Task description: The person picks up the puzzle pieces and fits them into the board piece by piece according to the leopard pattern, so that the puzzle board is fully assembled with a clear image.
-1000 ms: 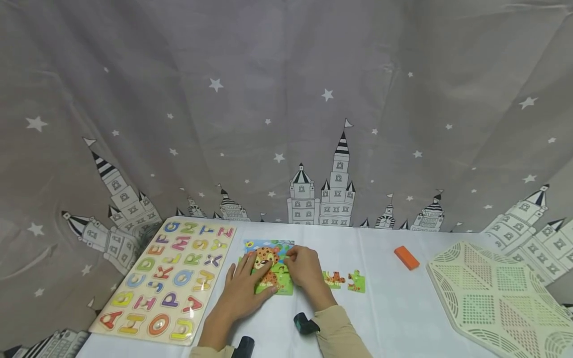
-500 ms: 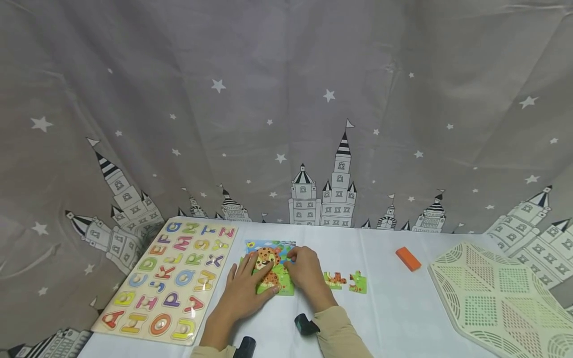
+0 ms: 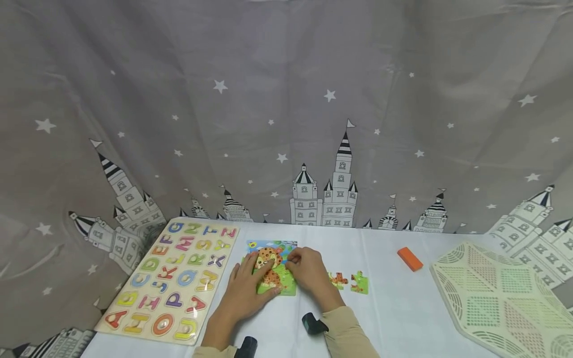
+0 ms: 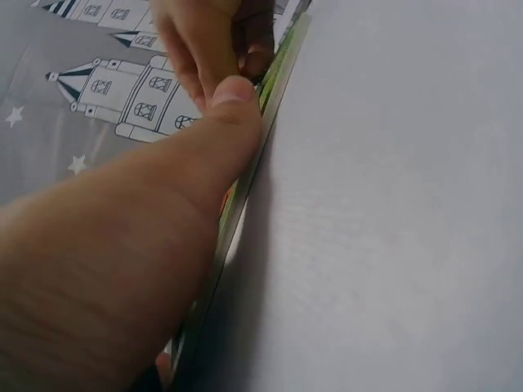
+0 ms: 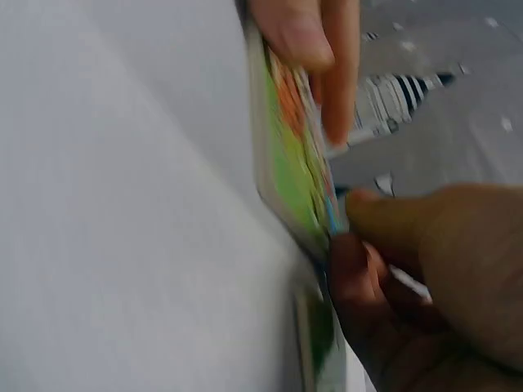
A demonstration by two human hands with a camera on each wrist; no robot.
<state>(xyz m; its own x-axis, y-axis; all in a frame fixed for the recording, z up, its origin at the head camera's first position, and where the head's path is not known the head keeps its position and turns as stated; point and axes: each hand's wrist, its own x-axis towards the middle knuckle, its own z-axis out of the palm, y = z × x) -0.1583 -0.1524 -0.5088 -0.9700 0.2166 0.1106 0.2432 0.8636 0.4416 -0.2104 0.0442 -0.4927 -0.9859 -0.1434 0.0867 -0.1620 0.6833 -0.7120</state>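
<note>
A leopard jigsaw puzzle [image 3: 288, 286] with a green and blue picture lies on the table before me. My left hand [image 3: 245, 287] rests on its left part with the fingers stretched out, covering some of the leopard. At the puzzle's right edge, my right hand [image 3: 312, 272] pinches a puzzle piece between thumb and forefinger; most of that piece is hidden by the fingers. In the right wrist view, the fingertips [image 5: 351, 257] meet at the puzzle's edge. Two loose puzzle pieces, one orange and green [image 3: 338, 280] and one mostly green [image 3: 360, 282], lie right of the right hand.
A wooden alphabet board [image 3: 197, 291] with coloured letters stands on the left of the white tablecloth [image 3: 398, 318]. An orange block [image 3: 409, 259] lies to the right, beside a pale patterned board [image 3: 497, 293]. A grey curtain [image 3: 250, 59] with castles hangs behind.
Both hands keep their places at the puzzle. The right wrist and sleeve have shifted slightly to the right, now covering more of the nearer loose piece. The whole view has drifted a little.
</note>
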